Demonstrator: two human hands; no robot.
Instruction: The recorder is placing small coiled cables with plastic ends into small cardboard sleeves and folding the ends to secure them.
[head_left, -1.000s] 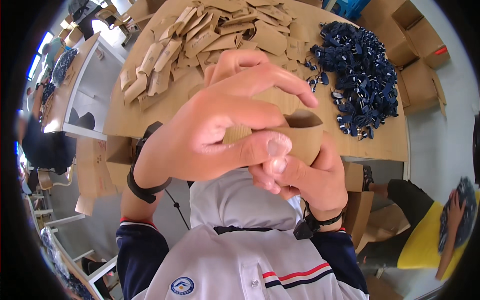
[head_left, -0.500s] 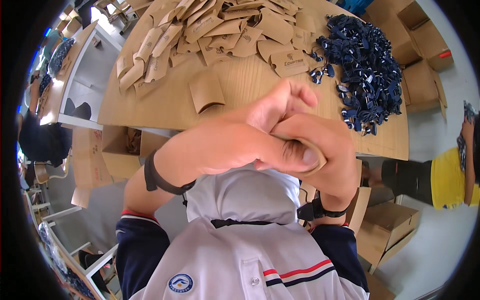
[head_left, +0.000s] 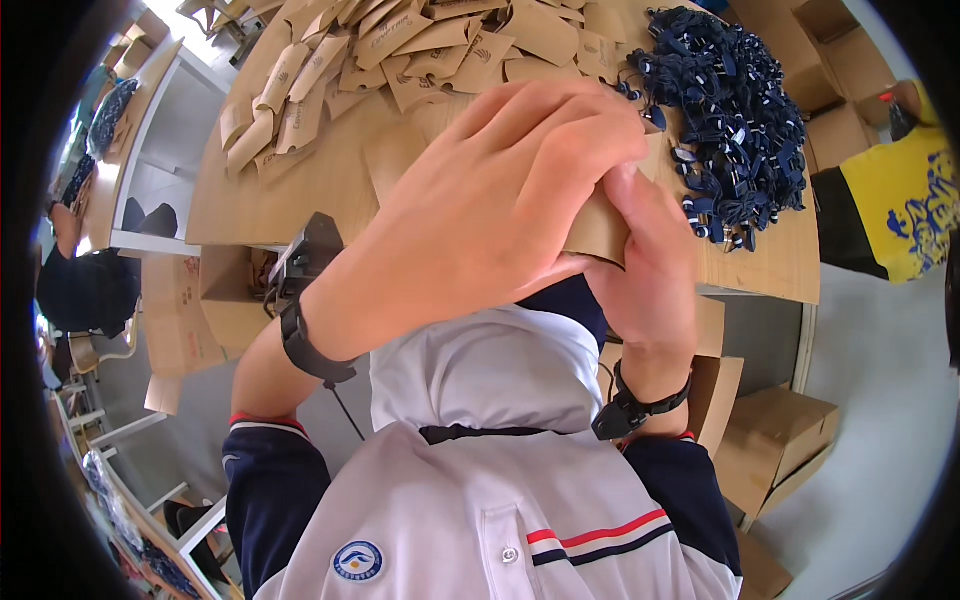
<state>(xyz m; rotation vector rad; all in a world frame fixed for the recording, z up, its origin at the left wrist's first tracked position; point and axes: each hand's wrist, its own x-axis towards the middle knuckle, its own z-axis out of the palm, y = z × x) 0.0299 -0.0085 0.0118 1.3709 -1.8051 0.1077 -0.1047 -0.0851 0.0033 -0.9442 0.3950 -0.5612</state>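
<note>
A brown cardboard pillow box is between my two hands in front of my chest, at the table's near edge. My left hand reaches across it from the left, its fingers curled over the far end and hiding most of the box. From the right, my right hand grips the box's side, thumb pointing up close to the left fingertips. Just beyond my fingers lies a heap of dark blue bundled earphones. A large pile of similar pillow boxes covers the far side of the table.
The wooden table spreads in front of me. Open cartons stand below its left edge, and another carton sits on the floor at right. A person in a yellow top is at right; another in dark clothes is at left.
My left hand has turned from thumb pressing on the box to back-of-hand up, fingers over the far end. My right hand has opened out along the side. The person in yellow has moved farther away.
</note>
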